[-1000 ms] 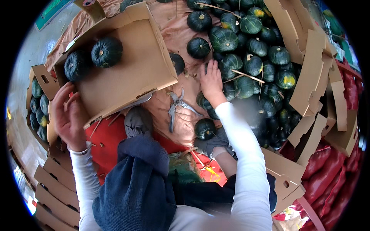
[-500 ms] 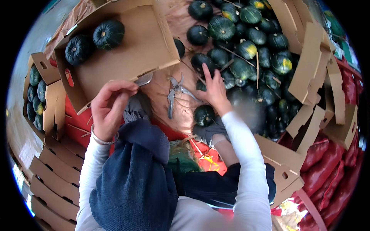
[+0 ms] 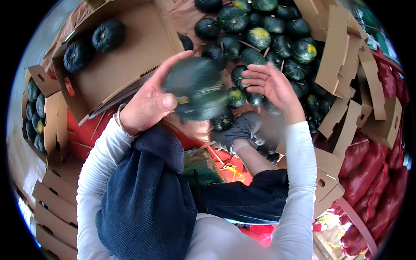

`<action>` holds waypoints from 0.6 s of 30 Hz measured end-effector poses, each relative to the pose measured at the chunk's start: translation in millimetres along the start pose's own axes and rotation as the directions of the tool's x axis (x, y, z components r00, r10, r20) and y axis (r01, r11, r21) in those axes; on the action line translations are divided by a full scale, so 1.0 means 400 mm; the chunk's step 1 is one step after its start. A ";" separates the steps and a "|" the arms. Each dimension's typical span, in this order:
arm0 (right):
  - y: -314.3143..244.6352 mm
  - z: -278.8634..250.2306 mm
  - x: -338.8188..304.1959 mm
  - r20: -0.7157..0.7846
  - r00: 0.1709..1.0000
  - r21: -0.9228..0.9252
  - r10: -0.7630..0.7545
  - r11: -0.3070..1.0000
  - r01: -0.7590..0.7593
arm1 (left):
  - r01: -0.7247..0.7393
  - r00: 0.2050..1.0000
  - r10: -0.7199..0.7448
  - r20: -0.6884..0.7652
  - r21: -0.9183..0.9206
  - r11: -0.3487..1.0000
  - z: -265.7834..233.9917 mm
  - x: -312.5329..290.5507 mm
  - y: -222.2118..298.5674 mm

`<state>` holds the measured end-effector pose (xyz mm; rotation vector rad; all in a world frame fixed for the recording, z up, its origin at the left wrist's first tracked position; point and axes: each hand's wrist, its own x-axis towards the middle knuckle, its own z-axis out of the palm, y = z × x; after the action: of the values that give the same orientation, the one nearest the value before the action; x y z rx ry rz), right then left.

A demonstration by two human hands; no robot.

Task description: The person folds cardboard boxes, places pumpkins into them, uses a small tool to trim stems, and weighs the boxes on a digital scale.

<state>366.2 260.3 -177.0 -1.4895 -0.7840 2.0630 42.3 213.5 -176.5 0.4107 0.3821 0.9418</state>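
Observation:
A dark green kabocha squash (image 3: 199, 84), smeared by motion, is in my left hand (image 3: 147, 97), the thumb on its near side and the fingers along its left. Apart from it on the right, my right hand (image 3: 275, 89) hangs with its fingers stretched out and nothing in them. Beyond that hand lies a big pile of kabocha squashes (image 3: 258, 37), some with yellow patches. At the upper left is a shallow open cardboard box (image 3: 138, 34) holding two squashes (image 3: 108, 35). The pruning shears on the brown sheet do not show now.
Another box of squashes (image 3: 40, 104) stands at the far left, with a row of cardboard boxes (image 3: 54, 208) below it. Cardboard boxes (image 3: 342, 56) border the pile on the right, with red mesh sacks (image 3: 368, 173) beyond. My shoe (image 3: 242, 130) rests beside the pile.
A squash is now in my left hand, which has opened wider round it. My right hand has left the pile and moved to the right. The view has shifted slightly.

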 end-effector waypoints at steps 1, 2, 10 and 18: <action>0.034 -0.060 0.011 -0.190 0.982 -0.285 -0.017 0.958 -0.038 | 0.061 0.996 -0.051 -0.077 0.131 0.990 -0.015 0.015 0.017; 0.098 -0.134 0.027 -0.363 0.928 -0.531 -0.082 0.837 -0.134 | 0.035 0.995 -0.039 0.090 0.050 0.998 -0.020 0.024 0.029; 0.319 -0.029 0.276 -0.842 0.359 -0.529 -0.403 0.745 -0.406 | -0.002 0.975 -0.098 -0.197 -0.451 0.892 -0.086 -0.107 0.045; 0.270 0.001 0.046 -0.189 0.967 0.688 -0.171 0.680 0.254 | -0.114 0.773 0.350 -0.529 0.428 0.897 -0.160 -0.254 0.195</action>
<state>355.4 194.3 -264.0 -0.9893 -0.0565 1.7700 -97.1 180.3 -178.7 0.5124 1.1289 1.2491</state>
